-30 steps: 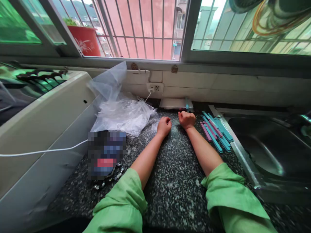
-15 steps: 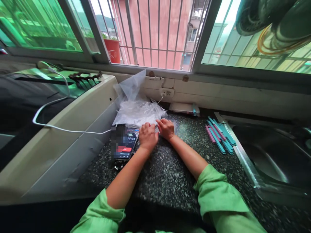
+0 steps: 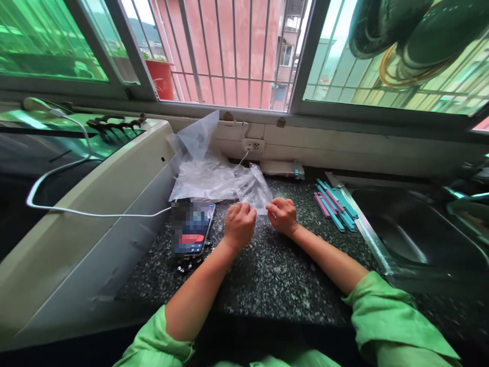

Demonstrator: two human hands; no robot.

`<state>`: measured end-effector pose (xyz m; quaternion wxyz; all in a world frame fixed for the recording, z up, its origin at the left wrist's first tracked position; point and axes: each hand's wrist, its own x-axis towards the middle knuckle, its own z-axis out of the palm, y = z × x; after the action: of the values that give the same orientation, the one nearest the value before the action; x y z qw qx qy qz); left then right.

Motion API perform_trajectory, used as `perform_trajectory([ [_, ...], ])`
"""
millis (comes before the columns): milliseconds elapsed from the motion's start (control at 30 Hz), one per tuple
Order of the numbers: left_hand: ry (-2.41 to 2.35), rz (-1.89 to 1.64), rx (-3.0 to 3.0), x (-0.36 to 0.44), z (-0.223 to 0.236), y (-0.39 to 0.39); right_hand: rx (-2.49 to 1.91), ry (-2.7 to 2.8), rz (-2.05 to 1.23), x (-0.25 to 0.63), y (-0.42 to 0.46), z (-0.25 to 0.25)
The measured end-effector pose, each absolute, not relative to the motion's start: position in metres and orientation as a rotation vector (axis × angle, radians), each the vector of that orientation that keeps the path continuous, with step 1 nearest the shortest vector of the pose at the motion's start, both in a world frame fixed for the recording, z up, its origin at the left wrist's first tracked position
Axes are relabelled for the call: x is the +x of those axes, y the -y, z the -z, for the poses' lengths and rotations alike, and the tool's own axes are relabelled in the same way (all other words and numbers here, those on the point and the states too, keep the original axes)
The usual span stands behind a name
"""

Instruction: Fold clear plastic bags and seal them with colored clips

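Note:
A clear plastic bag (image 3: 255,187) stretches between my hands, its near edge at my fingertips. My left hand (image 3: 240,224) is closed on the left corner of that edge. My right hand (image 3: 283,216) pinches the right corner, thumb and fingers together. Behind them lies a heap of similar clear plastic bags (image 3: 204,178), one standing up against the wall. To the left of my left hand, a phone (image 3: 194,229) rests on the counter, partly blurred out, with a white cable (image 3: 126,215) running to it.
On the dark speckled counter (image 3: 267,285), several blue and pink strips (image 3: 336,204) lie beside the metal sink (image 3: 401,224). A flat packet (image 3: 282,169) is against the wall, near a socket (image 3: 253,146). A white appliance (image 3: 130,178) borders the left side.
My hands have moved apart and slightly nearer to me, drawing one plastic bag out from the heap. The whole view has shifted a little to the right.

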<state>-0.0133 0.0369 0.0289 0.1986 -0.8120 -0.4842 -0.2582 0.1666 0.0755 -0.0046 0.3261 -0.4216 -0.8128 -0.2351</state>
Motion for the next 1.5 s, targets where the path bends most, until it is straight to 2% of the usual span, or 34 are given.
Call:
perform_trajectory([
  [167, 0.838, 0.850, -2.486, 0.019, -0.021, -0.003, -1.016, 2.188, 0.637, 0.211, -0.020, 0.006],
  [233, 0.682, 1.012, -2.644, 0.025, -0.018, 0.005, -1.014, 2.248, 0.606, 0.223, 0.002, 0.006],
  [333, 0.817, 1.431, -2.823, 0.022, -0.016, 0.001, -1.038, 2.261, 0.509, 0.236, 0.028, 0.006],
  [400, 0.997, 1.506, -2.919, 0.017, -0.012, -0.011, -1.033, 2.245, 0.430, 0.242, 0.039, 0.005],
  [600, 0.939, 0.775, -3.201, 0.015, 0.005, -0.031, -0.994, 2.328, 0.278, 0.255, 0.051, 0.006],
  [700, 0.961, 0.600, -3.098, 0.016, 0.007, -0.028, -1.031, 2.345, 0.265, 0.270, 0.057, 0.006],
  [933, 0.982, 0.450, -2.936, 0.009, -0.002, -0.026, -1.210, 2.345, 0.336, 0.326, 0.068, 0.002],
  [1033, 1.013, 0.499, -2.895, 0.009, -0.005, -0.026, -1.370, 2.225, 0.417, 0.333, 0.056, -0.008],
  [1200, 1.009, 0.633, -2.869, 0.018, 0.000, -0.020, -1.556, 2.006, 0.358, 0.282, 0.020, -0.025],
  [1367, 0.987, 0.497, -3.032, 0.021, 0.007, -0.014, -1.807, 2.057, 0.437, 0.228, -0.015, -0.027],
  [1500, 1.032, 0.410, -3.133, 0.016, 0.004, -0.016, -1.997, 1.958, 0.321, 0.237, -0.032, -0.021],
])
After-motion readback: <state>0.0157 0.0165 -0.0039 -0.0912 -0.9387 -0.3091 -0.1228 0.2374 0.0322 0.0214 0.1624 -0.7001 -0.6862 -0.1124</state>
